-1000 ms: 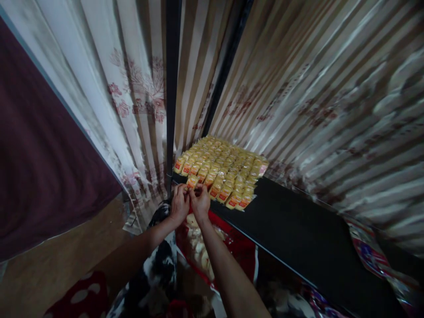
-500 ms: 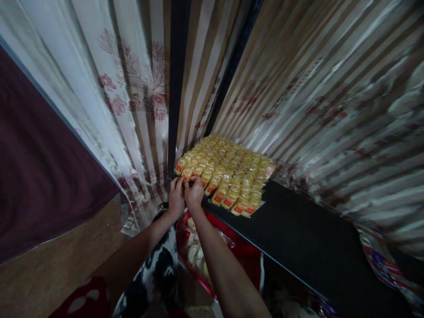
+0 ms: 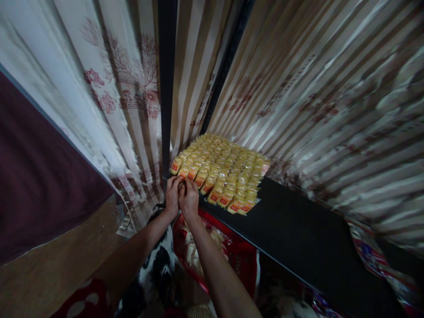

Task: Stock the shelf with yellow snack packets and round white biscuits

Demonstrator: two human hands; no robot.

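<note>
Several small yellow packets with red labels (image 3: 222, 171) lie in tight rows at the left end of a black shelf (image 3: 298, 234). My left hand (image 3: 172, 196) and my right hand (image 3: 188, 198) are pressed together at the shelf's front left corner, touching the nearest row of packets. Both hands have their fingers curled in a pinch; what they pinch is hidden between them.
A red basket (image 3: 238, 256) with pale packets sits below the shelf, under my right forearm. A black upright post (image 3: 166, 88) stands at the shelf's left end. Striped floral curtains (image 3: 298, 97) hang behind. A dark maroon panel (image 3: 36, 176) is at left, brown floor below it.
Both hands have slid left along the front row of packets to the shelf's corner. The view has shifted slightly.
</note>
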